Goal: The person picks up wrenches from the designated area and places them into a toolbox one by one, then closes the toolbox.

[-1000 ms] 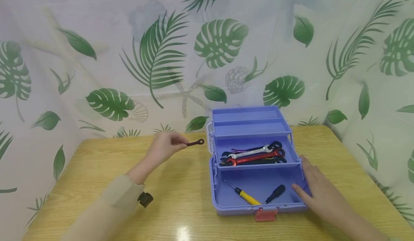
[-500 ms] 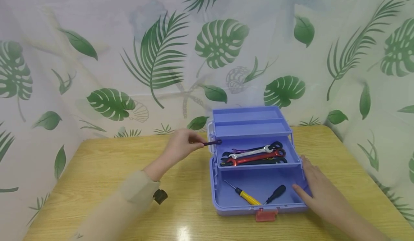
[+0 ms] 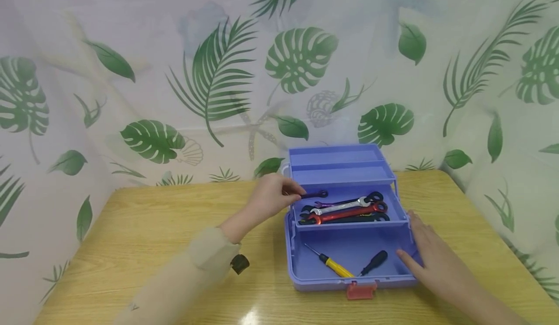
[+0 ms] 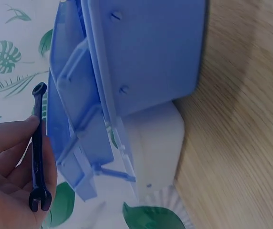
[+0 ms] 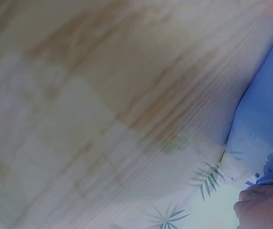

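Observation:
In the head view my left hand [image 3: 271, 196] pinches a small dark combination wrench [image 3: 315, 194] between thumb and fingers, over the left end of the toolbox's middle tray [image 3: 349, 187]. The left wrist view shows the same wrench [image 4: 38, 148] with a ring end and an open end. Several wrenches lie in that tray, among them a silver wrench [image 3: 340, 206] and a red wrench [image 3: 349, 213]. My right hand [image 3: 438, 262] rests against the right side of the blue toolbox [image 3: 323, 283], fingers fairly straight, thumb over its rim.
A yellow-handled screwdriver [image 3: 337, 267] and a black-handled screwdriver [image 3: 375, 262] lie in the toolbox's bottom. The raised upper tray [image 3: 340, 156] stands behind. A red latch [image 3: 361, 291] hangs at the front. Wooden table [image 3: 166, 218] surrounds the box; a leaf-patterned sheet [image 3: 236, 73] hangs behind.
My left hand has moved right with the wrench, from beside the toolbox to over the middle tray. The right hand has stayed at the box's right side.

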### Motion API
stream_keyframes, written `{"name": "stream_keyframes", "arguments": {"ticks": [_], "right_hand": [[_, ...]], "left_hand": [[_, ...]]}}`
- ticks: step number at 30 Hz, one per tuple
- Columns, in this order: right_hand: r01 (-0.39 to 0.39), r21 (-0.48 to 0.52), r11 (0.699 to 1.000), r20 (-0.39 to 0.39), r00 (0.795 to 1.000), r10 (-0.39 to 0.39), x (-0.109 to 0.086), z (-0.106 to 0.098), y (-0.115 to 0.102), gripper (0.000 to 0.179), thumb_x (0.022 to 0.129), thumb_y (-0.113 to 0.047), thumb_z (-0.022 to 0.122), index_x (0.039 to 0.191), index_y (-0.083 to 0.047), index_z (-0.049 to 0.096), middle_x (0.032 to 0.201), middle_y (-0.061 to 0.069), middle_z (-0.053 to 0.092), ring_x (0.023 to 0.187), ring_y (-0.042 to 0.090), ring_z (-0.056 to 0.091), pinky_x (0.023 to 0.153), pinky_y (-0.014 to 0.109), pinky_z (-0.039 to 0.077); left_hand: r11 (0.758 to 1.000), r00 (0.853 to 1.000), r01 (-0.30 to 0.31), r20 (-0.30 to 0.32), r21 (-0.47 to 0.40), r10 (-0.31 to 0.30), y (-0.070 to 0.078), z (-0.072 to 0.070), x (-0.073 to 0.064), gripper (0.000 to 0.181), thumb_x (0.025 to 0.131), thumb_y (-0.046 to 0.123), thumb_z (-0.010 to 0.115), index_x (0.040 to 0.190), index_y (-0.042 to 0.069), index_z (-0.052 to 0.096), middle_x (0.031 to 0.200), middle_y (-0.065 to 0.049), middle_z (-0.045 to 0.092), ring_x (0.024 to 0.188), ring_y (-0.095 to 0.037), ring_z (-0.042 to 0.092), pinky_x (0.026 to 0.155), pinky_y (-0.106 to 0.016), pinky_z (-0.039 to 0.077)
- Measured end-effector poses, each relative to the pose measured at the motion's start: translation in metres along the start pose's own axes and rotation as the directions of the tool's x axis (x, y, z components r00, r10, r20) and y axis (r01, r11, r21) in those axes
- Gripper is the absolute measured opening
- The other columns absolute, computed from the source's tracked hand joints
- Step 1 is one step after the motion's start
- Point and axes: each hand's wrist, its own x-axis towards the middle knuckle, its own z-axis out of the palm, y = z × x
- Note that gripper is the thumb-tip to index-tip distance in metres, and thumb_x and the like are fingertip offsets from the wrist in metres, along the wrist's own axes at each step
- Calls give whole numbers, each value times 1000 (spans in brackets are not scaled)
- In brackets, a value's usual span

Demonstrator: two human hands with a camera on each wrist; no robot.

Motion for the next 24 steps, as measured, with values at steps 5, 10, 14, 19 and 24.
{"name": "stream_keyframes", "arguments": {"ticks": [5,10,14,19,24], "right_hand": [[0,8,1000,5,1000,0,0,0,0,96,107,-45,59,166,9,6,167,40,23,150,63,31,118,77,30],[0,13,1000,8,1000,0,0,1,1,95,108,-45,58,166,9,6,168,39,21,151,61,29,119,76,29],[-10,10,1000,16,1000,10,1,0,0,96,108,-46,58,166,9,5,168,39,20,151,62,28,118,77,29],[-5,14,1000,9,1000,5,0,0,0,95,108,-45,58,166,9,6,169,39,20,151,62,28,119,77,28],[1,15,1000,2,1000,-1,0,1,-1,94,108,-44,58,166,9,6,169,39,20,152,61,28,120,76,28]], "left_hand": [[1000,999,-12,38,-2,12,10,11,7,10,97,6,77,103,7,84,104,-8,83,96,-21,77,83,-22,60],[999,998,-44,49,13,43,17,23,11,10,96,5,77,102,8,85,103,-7,84,94,-19,77,80,-18,58],[998,996,-59,70,-16,60,24,31,12,11,96,4,77,103,7,85,102,-8,84,94,-20,78,79,-17,58],[997,995,-51,88,-56,56,32,41,13,12,96,4,77,105,6,84,103,-8,83,94,-18,76,79,-16,56],[995,994,-34,102,-96,44,38,47,15,10,96,6,78,104,7,85,103,-7,83,93,-17,76,78,-15,54]]}}
